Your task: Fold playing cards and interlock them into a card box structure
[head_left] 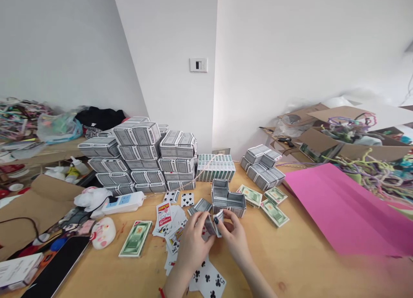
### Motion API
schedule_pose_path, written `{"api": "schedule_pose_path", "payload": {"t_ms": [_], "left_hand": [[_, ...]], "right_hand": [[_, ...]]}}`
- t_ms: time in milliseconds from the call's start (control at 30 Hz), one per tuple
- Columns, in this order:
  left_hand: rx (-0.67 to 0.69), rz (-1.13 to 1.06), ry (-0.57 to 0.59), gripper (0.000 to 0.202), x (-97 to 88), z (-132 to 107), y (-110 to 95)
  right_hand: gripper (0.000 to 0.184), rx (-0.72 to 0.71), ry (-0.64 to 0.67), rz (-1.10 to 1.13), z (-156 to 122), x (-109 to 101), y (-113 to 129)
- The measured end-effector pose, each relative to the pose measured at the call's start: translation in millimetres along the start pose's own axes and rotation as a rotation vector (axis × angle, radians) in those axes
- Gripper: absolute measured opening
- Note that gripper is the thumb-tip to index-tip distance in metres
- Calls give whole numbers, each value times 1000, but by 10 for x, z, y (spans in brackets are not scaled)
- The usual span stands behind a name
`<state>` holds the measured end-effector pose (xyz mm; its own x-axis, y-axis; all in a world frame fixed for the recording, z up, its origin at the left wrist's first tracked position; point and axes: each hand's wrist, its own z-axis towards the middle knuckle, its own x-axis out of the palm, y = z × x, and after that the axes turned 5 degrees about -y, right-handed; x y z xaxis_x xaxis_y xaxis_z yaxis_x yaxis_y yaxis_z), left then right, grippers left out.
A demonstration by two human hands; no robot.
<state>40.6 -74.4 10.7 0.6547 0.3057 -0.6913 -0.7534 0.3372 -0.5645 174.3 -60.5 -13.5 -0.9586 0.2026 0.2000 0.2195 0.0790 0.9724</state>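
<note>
Between my two hands, low over the wooden table, are folded playing cards [210, 225] with grey patterned backs. My left hand [197, 242] grips them from the left, and my right hand [232, 233], with dark nail polish, pinches them from the right. Just beyond my fingers stands a small open-topped structure [228, 199] of folded cards. Grey-backed cards [200, 206] lie by my left fingertips. Loose face-up cards [209, 278] spread beneath my wrists, and more lie in a pile [174, 222] to the left, topped by a red-and-white card [164, 215].
Stacked card blocks [138, 153] rise at the back left; a smaller group [263, 166] sits back right. Green card packs [274, 212] lie to the right, another pack [135, 238] to the left. A pink sheet [348, 207], power strip [124, 202] and phone [58, 268] flank the work area.
</note>
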Motion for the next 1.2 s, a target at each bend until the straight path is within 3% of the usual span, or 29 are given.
{"api": "schedule_pose_path", "payload": {"t_ms": [200,567,733,1200], "left_hand": [[75,37,14,47,38,-21,65],[87,46,-33,48,22,-24,29],[109,45,13,52,40,-28,74],[103,-36,55,52,21,-14,79]], "right_hand": [[43,-16,-35,6,41,-37,-5],[44,-11,4,18,29,-11,-1],[45,-27,7,-8,14,-13,11],[37,18,141,15,-9,-5,73]]}}
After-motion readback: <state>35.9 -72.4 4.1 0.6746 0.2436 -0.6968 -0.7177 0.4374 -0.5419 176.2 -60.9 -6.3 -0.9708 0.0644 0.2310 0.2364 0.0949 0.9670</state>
